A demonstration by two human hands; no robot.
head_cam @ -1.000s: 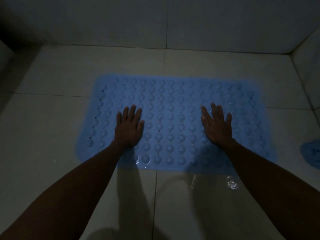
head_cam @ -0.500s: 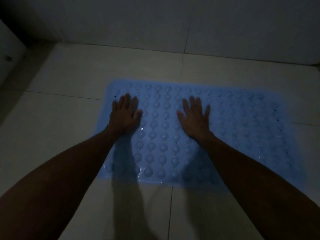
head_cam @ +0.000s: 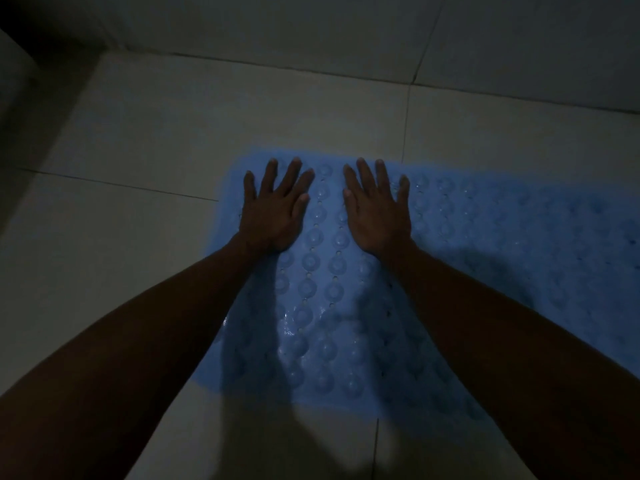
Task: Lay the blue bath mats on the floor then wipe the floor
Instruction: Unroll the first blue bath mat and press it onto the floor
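A blue bath mat [head_cam: 485, 244] with rows of round bumps lies flat on the pale tiled floor [head_cam: 145, 161], stretching to the right edge of the view. My left hand [head_cam: 273, 206] presses palm-down on the mat's far left end, fingers spread and straight. Close beside it, my right hand [head_cam: 375, 209] lies flat on the mat too, fingers straight. Both forearms cross the mat's near part and throw shadows on it. Wet glints show on the bumps between the arms.
A tiled wall [head_cam: 311, 32] rises just behind the mat. A dark corner [head_cam: 45, 50] sits at the upper left. Bare floor tiles spread left of the mat and in front of it.
Both hands have slid left along the mat and come close together at its left end. The view has shifted, and the second blue piece at the right edge is out of sight.
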